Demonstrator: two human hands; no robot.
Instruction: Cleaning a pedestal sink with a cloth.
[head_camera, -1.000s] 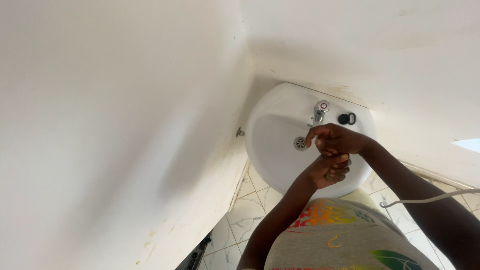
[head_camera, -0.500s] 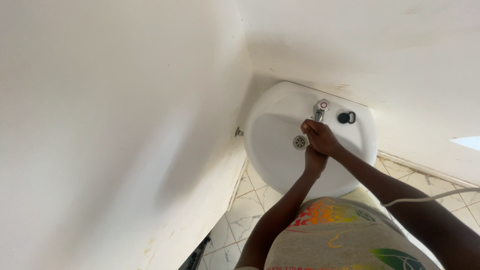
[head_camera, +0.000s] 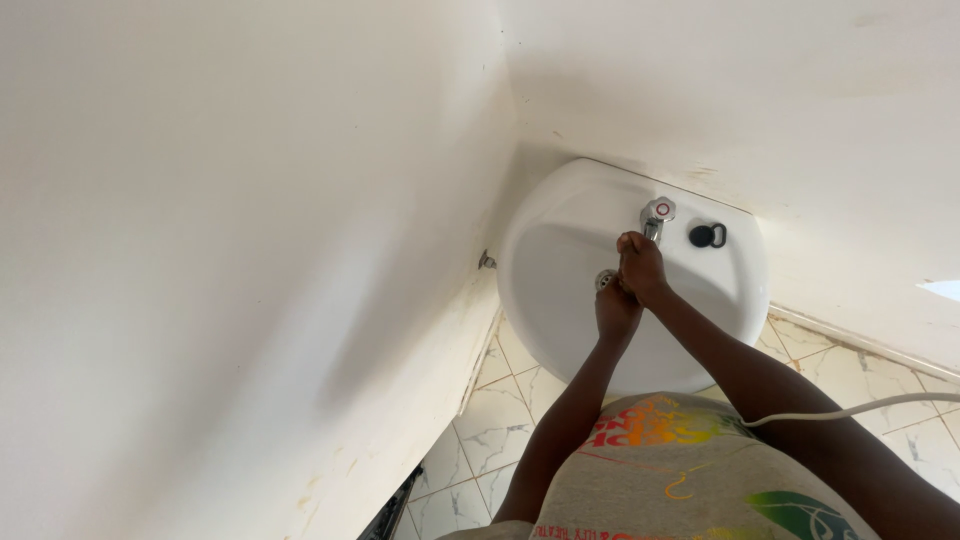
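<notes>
White walls meeting in a corner, with a round white basin (head_camera: 560, 250) fixed against them above a marbled tile floor (head_camera: 500, 420). At the basin's back rim, a chrome tap (head_camera: 656, 217) with a black plug (head_camera: 706, 236) just beside it. Over the bowl, right hand (head_camera: 641, 266) pressed on top of left hand (head_camera: 616, 309), just in front of the tap, half hiding the drain (head_camera: 604, 278). Both grips curled, apparently around each other; anything held inside impossible to tell.
</notes>
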